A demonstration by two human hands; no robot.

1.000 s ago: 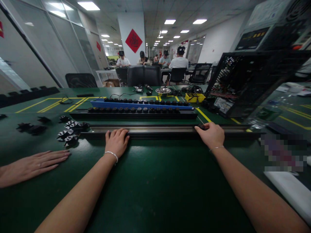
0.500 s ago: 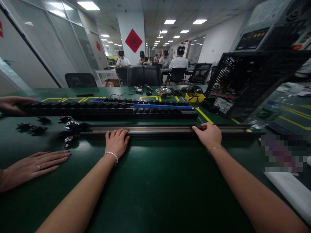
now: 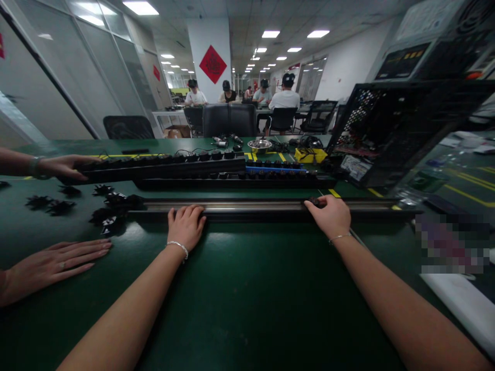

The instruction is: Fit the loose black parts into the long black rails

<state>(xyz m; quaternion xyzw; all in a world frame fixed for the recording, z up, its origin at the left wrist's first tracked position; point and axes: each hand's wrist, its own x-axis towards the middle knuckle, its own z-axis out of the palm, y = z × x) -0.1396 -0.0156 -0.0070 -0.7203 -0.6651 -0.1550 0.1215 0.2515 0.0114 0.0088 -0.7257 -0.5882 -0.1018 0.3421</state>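
A long black rail (image 3: 255, 215) with a metallic channel lies crosswise on the green table. My left hand (image 3: 185, 225) is hooked over its near wall, fingertips inside and thumb against the front face. Farther right, my right hand (image 3: 330, 214) pinches a small dark knob-like part (image 3: 316, 202) at the channel; the fingers partly hide it. Beyond, a co-worker's hand (image 3: 65, 167) holds the left end of another black rail (image 3: 185, 169) topped with a row of round black pieces. That rail lies over a similar one (image 3: 286, 182).
Several spiky black parts (image 3: 61, 207) are scattered at left, by a co-worker's other hand (image 3: 62, 265) lying flat. A metal bowl (image 3: 259, 146), a yellow tray (image 3: 311, 155) with cables and a blue strip (image 3: 270, 169) are behind. An open computer case (image 3: 386, 129) and plastic bottle (image 3: 421, 178) stand right.
The co-worker's rail has shifted to the right and tilted, its right end raised. My right hand has moved very slightly left with the dark part; my left hand has stayed put.
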